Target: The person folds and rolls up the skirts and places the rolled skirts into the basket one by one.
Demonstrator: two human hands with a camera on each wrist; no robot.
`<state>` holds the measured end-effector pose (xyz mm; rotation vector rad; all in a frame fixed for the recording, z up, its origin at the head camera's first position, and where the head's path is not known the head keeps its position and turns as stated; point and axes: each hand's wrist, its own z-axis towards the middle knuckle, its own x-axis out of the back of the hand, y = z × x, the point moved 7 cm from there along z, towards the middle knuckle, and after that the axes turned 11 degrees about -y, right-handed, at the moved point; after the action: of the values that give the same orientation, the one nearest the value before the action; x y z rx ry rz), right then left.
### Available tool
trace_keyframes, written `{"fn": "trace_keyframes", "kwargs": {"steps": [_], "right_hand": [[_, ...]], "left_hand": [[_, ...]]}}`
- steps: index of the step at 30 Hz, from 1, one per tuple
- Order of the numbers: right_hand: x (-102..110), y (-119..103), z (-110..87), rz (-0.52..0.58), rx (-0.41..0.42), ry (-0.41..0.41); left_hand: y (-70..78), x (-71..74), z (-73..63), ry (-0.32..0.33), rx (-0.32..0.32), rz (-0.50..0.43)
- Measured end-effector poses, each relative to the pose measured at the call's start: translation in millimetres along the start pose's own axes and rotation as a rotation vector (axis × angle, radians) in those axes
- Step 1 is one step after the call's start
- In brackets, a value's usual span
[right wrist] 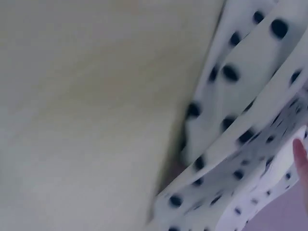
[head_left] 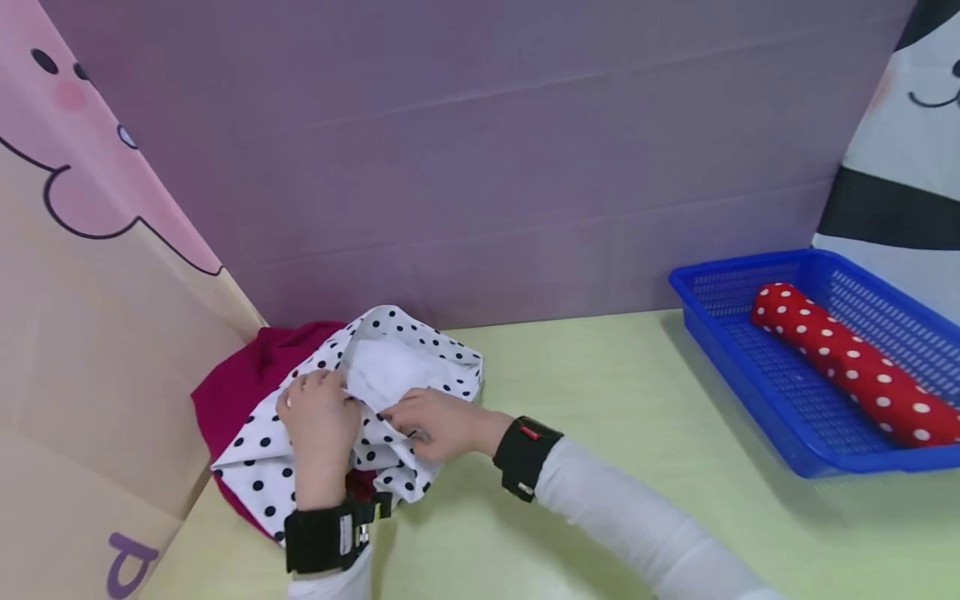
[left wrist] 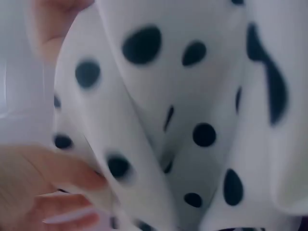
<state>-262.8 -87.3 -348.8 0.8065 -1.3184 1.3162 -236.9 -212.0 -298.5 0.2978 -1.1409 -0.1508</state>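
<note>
A white cloth with black dots (head_left: pixel 262 467) lies bunched on the table at the left, its mouth spread and a plain white patch (head_left: pixel 386 371) showing inside. Under it a crimson cloth (head_left: pixel 255 367) sticks out at the back left. My left hand (head_left: pixel 318 425) grips the near edge of the dotted cloth, fingers bent over it. Just to its right, my right hand (head_left: pixel 438 423) pinches a fold at the opening. Dotted folds (left wrist: pixel 139 159) fill much of the left wrist view, with blurred fingers at its left side. One fingertip (right wrist: pixel 300 156) shows at the right wrist view's edge.
A blue mesh basket (head_left: pixel 757 408) stands at the right of the pale green table (head_left: pixel 585 375), holding a red roll with white dots (head_left: pixel 855 362). A purple backdrop (head_left: pixel 487 167) rises behind, and a printed panel (head_left: pixel 97 333) closes off the left side.
</note>
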Motion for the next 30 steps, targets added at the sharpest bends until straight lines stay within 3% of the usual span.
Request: {"fn": "trace_keyframes", "kwargs": {"steps": [2,5,7,10,15,19,25,30], "right_hand": [[-1,20,-8.6,-0.037,-0.154,-0.036],[-3,59,-28.8,-0.077,-0.448,-0.113],[-2,81,-44.1,-0.062,-0.615,-0.137],[2,104,-62.9,-0.038,-0.747,-0.107],[5,126,-86.4,0.006,-0.840,-0.033],[14,133,-96.2,-0.085,-0.846,0.022],[72,129,-108.8,-0.292,-0.760,0.239],[111,128,-124.3,-0.206,-0.731,0.350]], "left_hand": [[0.9,5.9,0.3,0.123,-0.040,-0.034],[6.7,13.2,-0.7,0.271,-0.136,-0.090],[11.4,16.0,-1.6,0.329,-0.197,-0.119],[19.1,19.8,-2.4,0.358,-0.266,-0.141],[31.4,30.4,-6.0,0.370,-0.302,-0.121],[37.9,39.4,-11.0,0.430,-0.316,-0.107],[39.1,46.1,-13.7,0.498,-0.338,-0.199],[43.4,48.4,-15.2,0.500,-0.411,-0.255]]}}
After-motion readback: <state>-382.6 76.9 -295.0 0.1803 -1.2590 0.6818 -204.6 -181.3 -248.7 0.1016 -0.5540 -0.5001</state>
